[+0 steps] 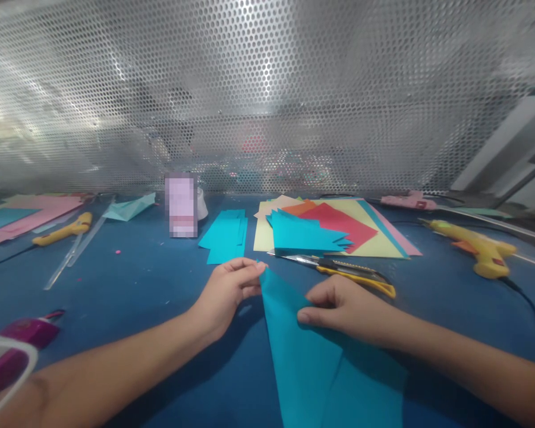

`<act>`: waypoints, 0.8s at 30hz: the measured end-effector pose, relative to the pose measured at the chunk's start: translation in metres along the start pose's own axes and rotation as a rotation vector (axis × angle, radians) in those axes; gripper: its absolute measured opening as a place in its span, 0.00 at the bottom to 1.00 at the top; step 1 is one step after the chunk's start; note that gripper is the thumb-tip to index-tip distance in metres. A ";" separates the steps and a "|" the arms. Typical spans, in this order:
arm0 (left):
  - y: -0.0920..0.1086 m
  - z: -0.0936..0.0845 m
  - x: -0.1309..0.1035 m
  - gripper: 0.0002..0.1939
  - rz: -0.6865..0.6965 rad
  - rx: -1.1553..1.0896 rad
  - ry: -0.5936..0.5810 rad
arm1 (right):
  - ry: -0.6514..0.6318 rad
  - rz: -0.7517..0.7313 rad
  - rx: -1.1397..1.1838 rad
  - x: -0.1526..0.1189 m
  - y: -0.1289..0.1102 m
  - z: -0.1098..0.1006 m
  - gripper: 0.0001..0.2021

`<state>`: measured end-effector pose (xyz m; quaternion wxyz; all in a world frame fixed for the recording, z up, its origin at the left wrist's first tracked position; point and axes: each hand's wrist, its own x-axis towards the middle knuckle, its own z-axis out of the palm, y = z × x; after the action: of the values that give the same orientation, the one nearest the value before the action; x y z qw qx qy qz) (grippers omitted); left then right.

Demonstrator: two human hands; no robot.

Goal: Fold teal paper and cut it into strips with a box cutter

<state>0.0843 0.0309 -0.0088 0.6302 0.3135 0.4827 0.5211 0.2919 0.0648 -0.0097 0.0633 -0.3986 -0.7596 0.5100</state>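
A large blue paper sheet [301, 351] lies at the lower centre, with a folded layer tapering to a point at its top. My left hand [227, 291] pinches that pointed tip between thumb and fingers. On the right edge of the folded layer, my right hand [339, 306] is closed with thumb and bent fingers gripping the paper. Just beyond the hands lie a cutter knife with a yellow handle [361, 280] and a pointed metal blade tool [301, 259]. The sheet's lower end runs out of view.
Blue paper strips [226, 235] and a pile of folded blue pieces [305, 233] lie behind the hands. Yellow glue guns rest at left [69, 230] and right [488, 246]. A blurred upright box [181, 205] stands before the perforated metal panel [267, 89].
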 end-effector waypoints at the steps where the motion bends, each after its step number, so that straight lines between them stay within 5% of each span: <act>1: 0.000 0.000 0.000 0.17 0.004 0.007 -0.002 | -0.005 0.000 0.005 0.000 0.000 0.000 0.27; 8: -0.001 -0.001 0.003 0.17 0.034 0.098 -0.049 | -0.003 -0.009 0.031 -0.001 0.002 -0.001 0.26; 15: 0.002 0.002 -0.001 0.20 -0.026 0.377 -0.216 | 0.073 -0.018 0.066 0.001 0.003 0.000 0.28; 24: 0.006 0.001 -0.002 0.22 -0.060 0.584 -0.256 | 0.097 -0.007 0.095 -0.001 -0.002 0.000 0.29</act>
<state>0.0826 0.0307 -0.0026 0.5841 0.5298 0.5378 0.2982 0.2915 0.0638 -0.0082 0.1210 -0.4168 -0.7319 0.5254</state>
